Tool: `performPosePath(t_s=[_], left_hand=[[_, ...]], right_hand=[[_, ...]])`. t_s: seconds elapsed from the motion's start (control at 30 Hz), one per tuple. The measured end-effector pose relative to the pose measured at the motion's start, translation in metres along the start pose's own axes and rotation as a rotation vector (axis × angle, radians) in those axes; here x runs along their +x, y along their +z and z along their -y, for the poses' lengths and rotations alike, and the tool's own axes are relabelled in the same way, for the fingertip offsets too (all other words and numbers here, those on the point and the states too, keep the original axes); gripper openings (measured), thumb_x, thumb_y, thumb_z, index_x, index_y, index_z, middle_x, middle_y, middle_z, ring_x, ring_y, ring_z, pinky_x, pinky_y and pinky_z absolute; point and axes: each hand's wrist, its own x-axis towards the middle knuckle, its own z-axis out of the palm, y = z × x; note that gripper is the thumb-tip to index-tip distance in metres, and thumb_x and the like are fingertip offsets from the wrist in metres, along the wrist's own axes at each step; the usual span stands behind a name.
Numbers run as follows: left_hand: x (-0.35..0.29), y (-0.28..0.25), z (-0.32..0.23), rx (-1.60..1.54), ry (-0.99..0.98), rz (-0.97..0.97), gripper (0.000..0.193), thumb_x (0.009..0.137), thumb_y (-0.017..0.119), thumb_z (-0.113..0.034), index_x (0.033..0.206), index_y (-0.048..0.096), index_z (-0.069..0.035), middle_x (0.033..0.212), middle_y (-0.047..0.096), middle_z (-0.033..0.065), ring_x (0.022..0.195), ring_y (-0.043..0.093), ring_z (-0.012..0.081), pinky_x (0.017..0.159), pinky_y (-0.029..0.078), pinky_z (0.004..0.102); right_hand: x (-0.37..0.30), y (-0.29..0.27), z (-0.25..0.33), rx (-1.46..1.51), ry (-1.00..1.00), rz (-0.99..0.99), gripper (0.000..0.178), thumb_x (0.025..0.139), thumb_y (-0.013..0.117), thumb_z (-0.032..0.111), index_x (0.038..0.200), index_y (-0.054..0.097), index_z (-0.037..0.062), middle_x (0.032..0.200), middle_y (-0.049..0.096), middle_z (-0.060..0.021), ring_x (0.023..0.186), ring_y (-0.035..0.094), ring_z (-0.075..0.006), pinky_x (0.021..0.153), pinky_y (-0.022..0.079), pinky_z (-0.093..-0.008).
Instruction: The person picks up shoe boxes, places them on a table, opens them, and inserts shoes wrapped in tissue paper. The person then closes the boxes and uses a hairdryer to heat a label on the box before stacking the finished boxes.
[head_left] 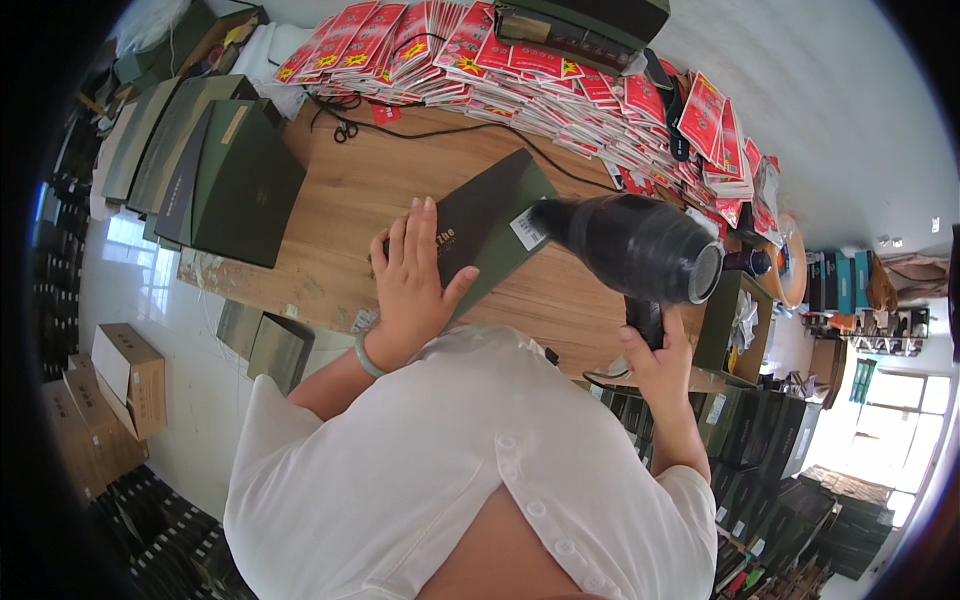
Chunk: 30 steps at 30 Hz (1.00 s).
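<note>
A dark green box (490, 220) lies on the wooden table in front of me. My left hand (415, 275) rests on its dark top, fingers stretched out and slightly apart. In my right hand (658, 355) is the handle of a black hair dryer (640, 245), with the fingers wrapped round it. The dryer's nozzle points left, right at a white label (527, 229) on the box's green side. From this view I cannot tell whether the nozzle touches the label. A cord hangs below the dryer's handle.
Red printed packets (560, 90) are heaped along the table's back edge, with a dark box (585, 25) on top. Green boxes (245, 185) stand at the table's left. Small scissors (345, 131) and a black cable (460, 130) lie behind the box. An open bin (735, 330) stands at right.
</note>
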Motion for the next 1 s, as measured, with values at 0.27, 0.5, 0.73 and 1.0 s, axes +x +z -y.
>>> performPosePath(t_s=[0.27, 0.5, 0.73, 1.0], left_hand=[[0.003, 0.0, 0.016, -0.061, 0.042, 0.043, 0.083, 0.09, 0.049, -0.058, 0.147, 0.03, 0.0, 0.143, 0.036, 0.0271, 0.124, 0.039, 0.041, 0.102, 0.026, 0.0555], [0.007, -0.003, 0.012, -0.003, 0.019, 0.103, 0.088, 0.087, 0.051, -0.06, 0.147, 0.028, 0.0, 0.145, 0.034, 0.0268, 0.126, 0.038, 0.0415, 0.105, 0.024, 0.0547], [0.006, -0.006, -0.002, 0.16, 0.032, 0.205, 0.102, 0.078, 0.056, -0.069, 0.15, 0.024, -0.004, 0.149, 0.026, 0.0298, 0.136, 0.026, 0.0483, 0.107, 0.014, 0.0661], [0.005, -0.009, -0.028, 0.354, -0.085, 0.334, 0.129, 0.056, 0.073, -0.072, 0.153, 0.015, -0.009, 0.148, 0.019, 0.036, 0.137, 0.014, 0.0561, 0.105, 0.008, 0.0722]], right_hand=[[-0.002, 0.029, 0.033, -0.122, 0.054, -0.112, 0.052, 0.081, 0.077, 0.027, 0.121, 0.054, 0.0025, 0.082, 0.064, -0.01, 0.07, 0.056, -0.0153, 0.067, 0.047, -0.028], [0.002, 0.029, 0.007, -0.067, -0.058, -0.168, 0.04, 0.086, 0.072, 0.018, 0.117, 0.054, 0.0012, 0.073, 0.057, -0.0004, 0.053, 0.05, -0.0054, 0.047, 0.04, -0.021], [0.055, 0.003, -0.046, 0.317, 0.161, -0.238, 0.019, 0.091, 0.065, 0.017, 0.094, 0.051, 0.0051, 0.058, 0.051, -0.0006, 0.041, 0.048, -0.0088, 0.037, 0.036, -0.023], [0.125, -0.007, -0.251, 0.718, 0.499, -0.128, 0.036, 0.092, 0.063, 0.045, 0.089, 0.053, 0.011, 0.06, 0.051, -0.0032, 0.047, 0.049, -0.0133, 0.043, 0.041, -0.0269]])
